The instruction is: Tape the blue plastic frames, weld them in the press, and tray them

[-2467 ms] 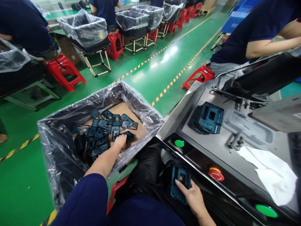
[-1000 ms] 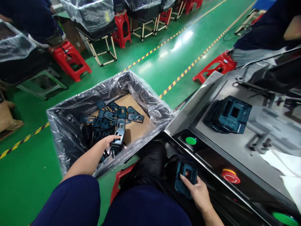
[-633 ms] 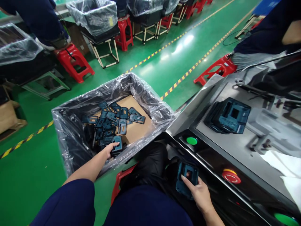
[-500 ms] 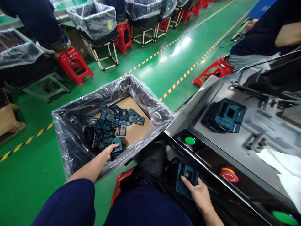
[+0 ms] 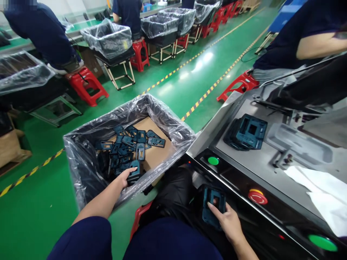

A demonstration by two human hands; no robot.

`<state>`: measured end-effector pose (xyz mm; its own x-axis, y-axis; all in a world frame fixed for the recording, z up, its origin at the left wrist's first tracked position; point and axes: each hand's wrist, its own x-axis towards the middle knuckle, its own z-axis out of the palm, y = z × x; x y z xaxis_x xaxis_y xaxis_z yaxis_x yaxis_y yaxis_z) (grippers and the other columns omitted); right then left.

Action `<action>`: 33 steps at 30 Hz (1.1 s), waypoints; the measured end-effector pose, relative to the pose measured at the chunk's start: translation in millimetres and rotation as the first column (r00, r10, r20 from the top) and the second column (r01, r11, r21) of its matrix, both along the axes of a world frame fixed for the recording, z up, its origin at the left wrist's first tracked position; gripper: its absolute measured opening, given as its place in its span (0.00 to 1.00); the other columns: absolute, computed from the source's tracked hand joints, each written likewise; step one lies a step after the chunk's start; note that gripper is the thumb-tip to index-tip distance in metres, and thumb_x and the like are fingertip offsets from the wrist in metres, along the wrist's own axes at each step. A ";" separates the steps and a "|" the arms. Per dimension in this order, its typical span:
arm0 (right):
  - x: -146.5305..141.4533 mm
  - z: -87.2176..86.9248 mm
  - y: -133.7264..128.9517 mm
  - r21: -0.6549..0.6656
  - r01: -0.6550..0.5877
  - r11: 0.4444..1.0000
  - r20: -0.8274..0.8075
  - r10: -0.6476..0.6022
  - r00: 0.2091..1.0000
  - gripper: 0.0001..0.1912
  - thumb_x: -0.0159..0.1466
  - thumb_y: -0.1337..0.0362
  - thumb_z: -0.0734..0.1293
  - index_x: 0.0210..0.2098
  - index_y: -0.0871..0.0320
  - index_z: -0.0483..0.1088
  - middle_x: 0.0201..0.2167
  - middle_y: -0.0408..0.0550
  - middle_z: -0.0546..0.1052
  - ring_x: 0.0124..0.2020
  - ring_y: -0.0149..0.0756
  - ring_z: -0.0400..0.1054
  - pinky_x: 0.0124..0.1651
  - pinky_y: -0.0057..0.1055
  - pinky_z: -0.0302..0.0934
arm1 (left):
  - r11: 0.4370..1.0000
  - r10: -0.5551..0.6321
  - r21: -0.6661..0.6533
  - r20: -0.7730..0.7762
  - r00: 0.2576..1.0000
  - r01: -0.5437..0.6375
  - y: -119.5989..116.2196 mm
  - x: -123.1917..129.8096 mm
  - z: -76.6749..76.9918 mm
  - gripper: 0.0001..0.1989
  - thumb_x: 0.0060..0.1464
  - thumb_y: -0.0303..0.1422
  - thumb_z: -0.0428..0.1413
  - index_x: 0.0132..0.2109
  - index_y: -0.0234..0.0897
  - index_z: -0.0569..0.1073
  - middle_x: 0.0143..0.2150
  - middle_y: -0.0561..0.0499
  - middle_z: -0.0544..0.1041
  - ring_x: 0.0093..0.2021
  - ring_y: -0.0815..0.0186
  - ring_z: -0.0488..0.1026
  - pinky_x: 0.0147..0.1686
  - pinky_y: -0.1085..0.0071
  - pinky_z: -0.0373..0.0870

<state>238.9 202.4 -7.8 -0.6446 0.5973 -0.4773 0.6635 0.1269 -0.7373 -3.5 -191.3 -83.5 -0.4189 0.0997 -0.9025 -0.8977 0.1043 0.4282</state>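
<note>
In the head view, my left hand [image 5: 126,177] reaches into a bag-lined bin [image 5: 86,169] and grips a dark teal plastic housing [image 5: 136,169] near the bin's front wall. Its thumb lies on top; the other fingers are mostly hidden. A jumble of similar teal parts [image 5: 126,141] lies beyond it on a cardboard sheet [image 5: 159,159]. My right hand [image 5: 229,222] holds another teal plastic housing [image 5: 214,206] with a rectangular window, above my lap beside the machine's front edge. The thumb presses on its face, and a fingertip shows through the window.
At right, a stack of teal housings [image 5: 248,131] sits on the metal machine top [image 5: 217,139], near a clear tray [image 5: 300,142] and white cloth [image 5: 320,191]. Green buttons [image 5: 213,160] and a red emergency stop [image 5: 257,196] line the front panel. Co-workers sit on red stools [image 5: 86,86].
The camera view has tilted up slightly and turned a little to the right. Both hands keep their grip on the same housings, with hardly any movement.
</note>
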 end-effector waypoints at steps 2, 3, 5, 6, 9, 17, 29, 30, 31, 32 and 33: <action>2.3 -3.7 1.5 0.009 -0.008 1.000 -0.026 0.008 1.000 0.25 0.45 0.48 0.73 0.34 0.60 0.73 0.28 0.47 0.78 0.30 0.42 0.72 0.34 0.31 0.67 | 0.997 0.030 0.074 -0.019 0.999 -0.028 -2.9 -1.3 13.1 0.13 0.48 0.42 0.57 0.31 0.35 0.74 0.28 0.42 0.80 0.32 0.56 0.79 0.34 0.62 0.77; 3.5 -5.8 2.3 0.013 -0.012 1.000 -0.036 0.013 0.999 0.24 0.45 0.49 0.73 0.35 0.60 0.73 0.28 0.47 0.78 0.31 0.42 0.72 0.34 0.31 0.67 | 0.992 0.052 0.115 -0.034 0.998 -0.048 -4.4 -2.2 20.4 0.13 0.49 0.41 0.57 0.32 0.34 0.74 0.29 0.42 0.80 0.33 0.56 0.79 0.35 0.62 0.77; 6.3 -9.9 3.9 0.014 -0.025 1.000 -0.046 0.025 0.999 0.24 0.45 0.50 0.73 0.35 0.60 0.73 0.29 0.46 0.78 0.31 0.42 0.72 0.34 0.31 0.67 | 0.979 0.096 0.189 -0.095 0.991 -0.076 -7.9 -4.2 35.9 0.12 0.49 0.40 0.56 0.35 0.34 0.74 0.31 0.43 0.80 0.36 0.56 0.79 0.39 0.62 0.76; 7.8 -11.9 4.7 0.012 -0.032 0.999 -0.046 0.033 0.998 0.23 0.46 0.50 0.73 0.35 0.60 0.73 0.29 0.46 0.78 0.31 0.41 0.72 0.34 0.31 0.67 | 0.971 0.117 0.225 -0.127 0.985 -0.086 -9.9 -5.2 43.9 0.13 0.49 0.39 0.56 0.37 0.34 0.73 0.32 0.43 0.80 0.38 0.56 0.79 0.40 0.61 0.76; 12.2 -16.2 6.8 -0.013 -0.047 0.999 -0.049 0.047 0.998 0.24 0.46 0.50 0.73 0.36 0.59 0.73 0.29 0.46 0.79 0.31 0.42 0.73 0.34 0.31 0.67 | 0.944 0.178 0.312 -0.207 0.962 -0.107 -16.0 -6.6 66.1 0.15 0.46 0.41 0.56 0.37 0.34 0.73 0.32 0.43 0.80 0.43 0.52 0.77 0.44 0.56 0.74; 20.7 -6.2 3.1 -0.038 -0.053 0.998 -0.132 0.047 0.990 0.22 0.48 0.48 0.72 0.34 0.58 0.71 0.27 0.44 0.77 0.29 0.39 0.71 0.34 0.31 0.66 | 0.871 0.217 0.491 -0.334 0.917 -0.027 21.4 20.5 88.0 0.18 0.32 0.48 0.59 0.27 0.40 0.71 0.21 0.48 0.75 0.35 0.48 0.77 0.33 0.53 0.74; 24.5 70.4 -13.0 0.072 0.092 0.993 -0.370 -0.059 0.927 0.17 0.54 0.51 0.69 0.32 0.58 0.68 0.28 0.43 0.72 0.30 0.33 0.64 0.36 0.30 0.60 | 0.400 -0.484 0.756 -0.305 0.820 0.517 170.2 127.5 111.7 0.34 0.20 0.28 0.69 0.44 0.37 0.76 0.40 0.43 0.81 0.46 0.43 0.75 0.45 0.53 0.72; 24.2 75.0 -13.7 0.064 0.113 0.992 -0.388 -0.080 0.918 0.17 0.54 0.51 0.70 0.33 0.58 0.69 0.30 0.44 0.73 0.31 0.34 0.65 0.38 0.30 0.61 | 0.351 -0.529 0.764 -0.315 0.788 0.541 178.4 133.0 115.9 0.35 0.23 0.29 0.70 0.46 0.36 0.75 0.42 0.42 0.80 0.47 0.44 0.75 0.46 0.53 0.72; 24.5 78.4 -14.4 0.058 0.130 0.990 -0.401 -0.096 0.911 0.17 0.54 0.51 0.70 0.34 0.58 0.69 0.31 0.44 0.74 0.32 0.34 0.66 0.39 0.31 0.61 | 0.311 -0.559 0.769 -0.327 0.762 0.558 185.7 137.1 120.1 0.35 0.26 0.30 0.70 0.48 0.37 0.75 0.43 0.42 0.80 0.48 0.44 0.75 0.46 0.54 0.72; 25.4 80.7 -15.2 0.053 0.140 0.989 -0.406 -0.107 0.908 0.18 0.54 0.51 0.70 0.35 0.58 0.70 0.32 0.44 0.74 0.33 0.35 0.66 0.39 0.31 0.61 | 0.280 -0.580 0.771 -0.338 0.741 0.571 192.0 140.1 124.4 0.34 0.29 0.33 0.69 0.50 0.37 0.74 0.44 0.41 0.80 0.48 0.45 0.75 0.47 0.54 0.71; 26.9 82.2 -16.1 0.047 0.144 0.988 -0.403 -0.113 0.908 0.18 0.54 0.51 0.70 0.36 0.58 0.70 0.32 0.44 0.75 0.33 0.35 0.66 0.39 0.31 0.61 | 0.265 -0.592 0.769 -0.346 0.728 0.582 197.2 141.9 128.4 0.33 0.31 0.35 0.69 0.50 0.37 0.74 0.44 0.42 0.80 0.48 0.46 0.75 0.47 0.55 0.71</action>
